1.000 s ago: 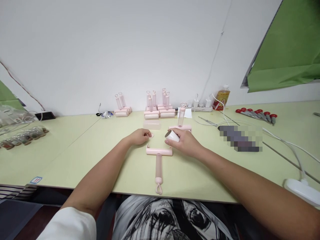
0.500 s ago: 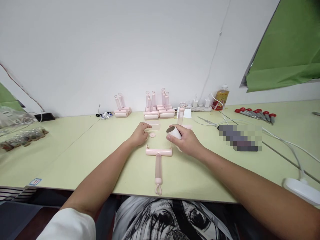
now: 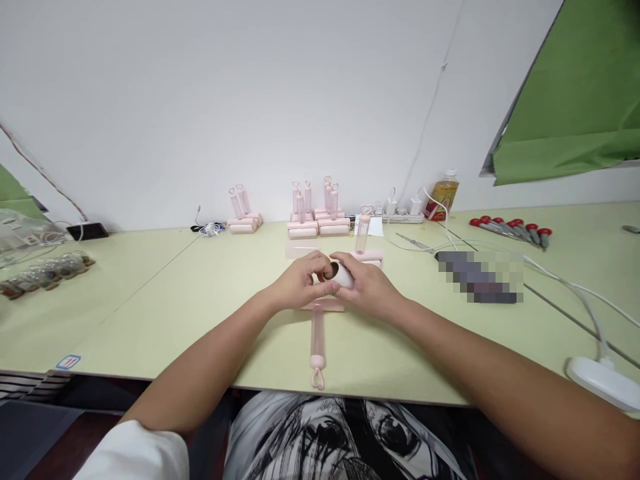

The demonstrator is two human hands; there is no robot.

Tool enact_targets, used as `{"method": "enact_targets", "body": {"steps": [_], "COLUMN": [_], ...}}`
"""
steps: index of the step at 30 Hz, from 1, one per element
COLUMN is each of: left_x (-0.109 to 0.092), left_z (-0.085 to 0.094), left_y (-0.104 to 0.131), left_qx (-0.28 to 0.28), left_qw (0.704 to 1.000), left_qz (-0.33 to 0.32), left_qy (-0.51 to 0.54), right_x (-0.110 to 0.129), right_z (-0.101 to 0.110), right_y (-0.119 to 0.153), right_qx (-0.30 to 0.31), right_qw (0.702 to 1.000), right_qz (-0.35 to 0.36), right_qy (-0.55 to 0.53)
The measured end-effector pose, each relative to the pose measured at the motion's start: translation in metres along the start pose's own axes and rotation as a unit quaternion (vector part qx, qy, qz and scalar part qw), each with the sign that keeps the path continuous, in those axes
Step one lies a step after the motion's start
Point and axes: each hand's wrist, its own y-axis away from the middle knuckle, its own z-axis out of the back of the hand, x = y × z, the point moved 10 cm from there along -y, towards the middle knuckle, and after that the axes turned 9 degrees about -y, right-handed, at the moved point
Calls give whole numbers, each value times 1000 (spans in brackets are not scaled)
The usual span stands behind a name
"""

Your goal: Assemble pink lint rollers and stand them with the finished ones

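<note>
My right hand [image 3: 373, 287] is closed around a white sticky-paper roll [image 3: 344, 275], whose dark hollow end faces left. At that end my left hand [image 3: 303, 281] has its fingers curled, the thumb against the roll; a small thing in them, if any, is hidden. Below both hands lies a pink lint roller frame [image 3: 318, 333] with a clear handle and heart-shaped loop, its crossbar partly covered by the hands. Behind my left hand rests a clear plastic cover [image 3: 301, 249]. Beyond my right hand stands another pink lint roller [image 3: 363, 235].
Several pink lint rollers [image 3: 319, 227] stand by the wall, with more [image 3: 243, 223] to their left. On the right are a bottle [image 3: 444, 195], a power strip [image 3: 407, 218], scissors [image 3: 414, 242], red-ended tools [image 3: 515, 227], a blurred dark object [image 3: 477, 277] and white cables.
My left hand has moved right to the roll's open end. My right hand has brought the roll slightly left and down. The small pink disc beside my left hand is no longer visible.
</note>
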Motion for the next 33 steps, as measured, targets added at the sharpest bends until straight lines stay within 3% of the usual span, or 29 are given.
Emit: {"method": "enact_targets", "body": {"steps": [2,4,9,12,14,16,19,25,33], "left_x": [6,24,109,151,175,195,208,203,187], "left_z": [10,36,123,149,144,129,112,103,96], "left_y": [-4,-6,15,28,28,23,13,0,9], "left_qx": [-25,-81,-250,-273,-236,-187,-148,-88,-37], "left_qw": [1000,994,922,883,871,872,878,882,862], "left_qz": [17,69,294,371,400,410,405,395,401], "left_qy": [7,15,29,-86,-159,-189,-206,-240,-308], "right_x": [-5,-11,-25,-28,-30,-30,-31,-34,-27], "right_z": [3,7,11,4,-2,-7,-12,-13,-13], "right_y": [0,1,2,1,1,2,3,4,3], "right_qx": [-14,-32,-56,-38,-23,-9,8,17,23], "right_qw": [1000,998,993,994,994,994,994,993,991], "right_qz": [-13,-23,-47,-48,-51,-54,-55,-60,-69], "right_qy": [-19,-55,-95,-92,-91,-91,-92,-101,-110]}}
